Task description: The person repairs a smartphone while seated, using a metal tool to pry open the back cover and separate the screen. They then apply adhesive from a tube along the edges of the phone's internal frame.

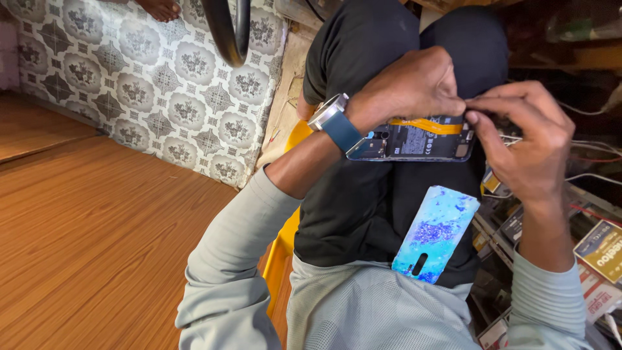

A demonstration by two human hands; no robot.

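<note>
At far left, a wooden floor [78, 233] meets a patterned floor covering [162, 84]; another person's bare foot [159, 8] shows at the top edge.

Left hand [408, 87]: it wears a wristwatch [330, 116] with a blue strap. The fingers are drawn together in a pinch at the upper right edge of the opened phone [414, 139]. What is pinched is too small to identify.

Opened phone: it lies across the person's lap on dark trousers [363, 207], back cover removed, internals facing up. A yellow strip [431, 125] runs across the exposed interior.

Handling judgement: the phone is light and stiff, but the exposed boards and the thin strip are probably fragile. Support the phone by its outer frame edges; avoid pressing on the interior. The strip looks soft and prone to tearing, so take it by its free end only.

Back cover [435, 234]: blue, glossy, probably slippery. It rests lower on the lap, apart from the phone.

Right hand [525, 139]: thumb and forefinger are closed in a pinch, meeting the left fingertips at the same phone edge.

At far right, shelves [583, 253] hold small packaged items and thin wires [593, 146].
</note>
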